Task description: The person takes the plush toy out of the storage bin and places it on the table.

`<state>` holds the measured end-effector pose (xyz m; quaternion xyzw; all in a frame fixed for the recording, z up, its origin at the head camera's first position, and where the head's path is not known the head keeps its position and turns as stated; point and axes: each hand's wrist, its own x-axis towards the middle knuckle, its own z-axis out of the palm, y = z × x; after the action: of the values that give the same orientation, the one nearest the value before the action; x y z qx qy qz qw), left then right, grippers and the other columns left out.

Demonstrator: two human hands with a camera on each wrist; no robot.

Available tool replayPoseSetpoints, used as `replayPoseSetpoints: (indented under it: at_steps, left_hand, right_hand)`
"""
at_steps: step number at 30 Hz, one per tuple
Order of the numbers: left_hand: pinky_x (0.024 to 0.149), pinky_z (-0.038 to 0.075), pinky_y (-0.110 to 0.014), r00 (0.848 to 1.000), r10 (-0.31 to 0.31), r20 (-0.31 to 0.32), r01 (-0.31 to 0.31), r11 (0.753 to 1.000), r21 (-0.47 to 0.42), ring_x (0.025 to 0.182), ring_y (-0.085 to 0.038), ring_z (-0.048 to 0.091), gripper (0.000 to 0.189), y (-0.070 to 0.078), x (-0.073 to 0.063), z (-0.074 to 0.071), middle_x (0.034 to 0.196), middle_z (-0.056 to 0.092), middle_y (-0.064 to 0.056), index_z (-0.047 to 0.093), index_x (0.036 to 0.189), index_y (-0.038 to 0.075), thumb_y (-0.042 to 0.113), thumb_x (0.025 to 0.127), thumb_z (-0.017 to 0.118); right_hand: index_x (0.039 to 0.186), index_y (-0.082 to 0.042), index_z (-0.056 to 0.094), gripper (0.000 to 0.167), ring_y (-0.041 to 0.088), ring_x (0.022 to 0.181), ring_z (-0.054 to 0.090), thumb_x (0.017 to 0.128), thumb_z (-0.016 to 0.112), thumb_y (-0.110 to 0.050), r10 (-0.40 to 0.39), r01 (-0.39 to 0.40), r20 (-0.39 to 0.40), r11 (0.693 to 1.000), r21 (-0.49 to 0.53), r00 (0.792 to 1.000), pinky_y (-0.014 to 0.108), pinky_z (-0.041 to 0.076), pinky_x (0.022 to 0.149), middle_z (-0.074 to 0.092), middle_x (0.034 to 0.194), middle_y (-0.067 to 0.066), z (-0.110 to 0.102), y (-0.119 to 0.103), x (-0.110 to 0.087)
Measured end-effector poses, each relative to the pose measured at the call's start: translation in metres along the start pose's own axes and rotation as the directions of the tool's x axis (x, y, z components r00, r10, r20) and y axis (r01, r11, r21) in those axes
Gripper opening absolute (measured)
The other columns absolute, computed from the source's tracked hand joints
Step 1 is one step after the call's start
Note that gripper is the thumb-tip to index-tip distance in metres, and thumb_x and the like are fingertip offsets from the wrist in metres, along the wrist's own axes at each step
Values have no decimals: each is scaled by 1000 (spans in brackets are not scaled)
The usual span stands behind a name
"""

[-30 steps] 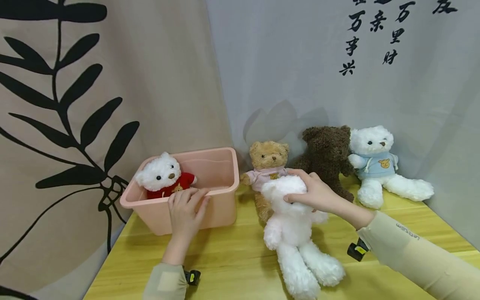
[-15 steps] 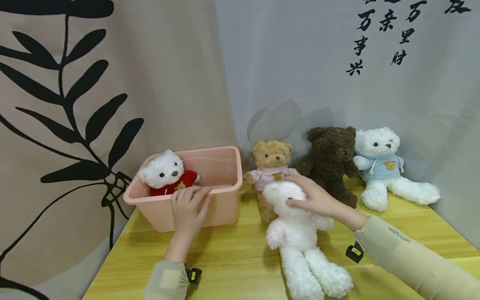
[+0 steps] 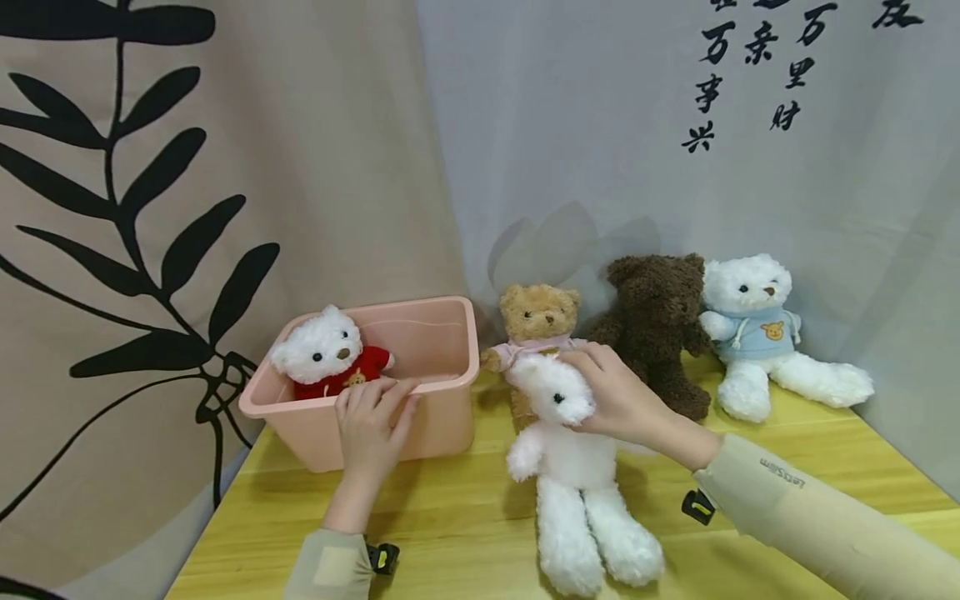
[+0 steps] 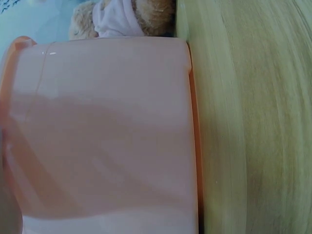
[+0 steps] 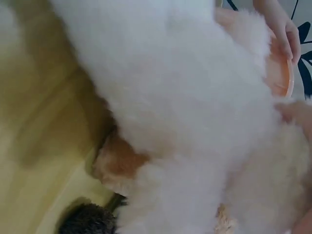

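My right hand [image 3: 618, 400] grips the head of a white teddy bear [image 3: 577, 458] without clothes. Its body and legs hang toward the table front, and its white fur [image 5: 180, 97] fills much of the right wrist view. Whether its feet touch the table, I cannot tell. At the left, my left hand [image 3: 371, 433] holds the front rim of a pink plastic bin [image 3: 442, 425], fingers over the edge and thumb outside. A white bear in a red top [image 3: 318, 346] sits inside the bin, its lower part hidden. The bin's wall [image 4: 107, 122] fills the left wrist view.
Behind the held bear sits a tan bear in a pink top [image 3: 536, 312], partly covered. Right of it are a dark brown bear [image 3: 656, 325] and a white bear in a blue hoodie [image 3: 757, 333]. A printed curtain [image 3: 345, 150] hangs behind the wooden table [image 3: 450, 517].
The held white bear has shifted slightly left and its head has turned to the left. My right hand has turned with it. The left hand still holds the bin rim.
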<state>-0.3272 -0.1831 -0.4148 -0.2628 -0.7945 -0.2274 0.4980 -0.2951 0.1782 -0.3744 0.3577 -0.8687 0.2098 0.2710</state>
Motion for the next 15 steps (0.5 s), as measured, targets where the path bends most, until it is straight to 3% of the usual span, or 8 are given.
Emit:
replayPoseSetpoints:
  at_steps: [3,5,9,12,15]
  left_hand:
    - [87,31,-53,1000,1,-4,-1,1000,3,90,-33,55,27,-1,0,-1,94,64,-8,73,103,16,38,95,59]
    - [87,31,-53,1000,-1,3,1,1000,5,90,-33,55,29,-1,-1,-1,95,64,-8,73,104,16,40,96,57]
    - [88,31,-53,1000,-6,10,6,1000,7,91,-33,55,32,-1,0,-2,95,64,-8,73,104,16,42,97,55]
    - [88,31,-53,1000,-6,10,6,1000,8,91,-33,55,31,0,1,-2,94,64,-8,73,104,16,41,97,55]
    - [88,31,-52,1000,-3,15,3,1000,9,91,-33,56,32,0,2,-3,94,64,-7,73,104,16,42,97,55]
  right_hand:
    - [124,-2,49,84,36,109,48,55,95,-20,-44,38,-108,997,-61,993,48,46,86,48,120,18,6,-1,7]
    - [123,-1,49,84,35,107,49,56,95,-21,-83,74,-127,994,-77,988,47,46,86,48,119,19,11,-1,10]
    - [129,-4,47,86,38,114,50,62,92,-32,-110,107,-21,989,-105,994,51,46,90,47,126,20,18,-3,12]
    - [137,-8,44,91,36,119,48,65,89,-40,-30,39,83,994,-105,996,54,44,92,45,133,17,20,-2,13]
    - [142,-13,40,93,33,121,47,68,86,-45,54,-43,137,996,-84,989,54,43,92,43,136,14,21,0,14]
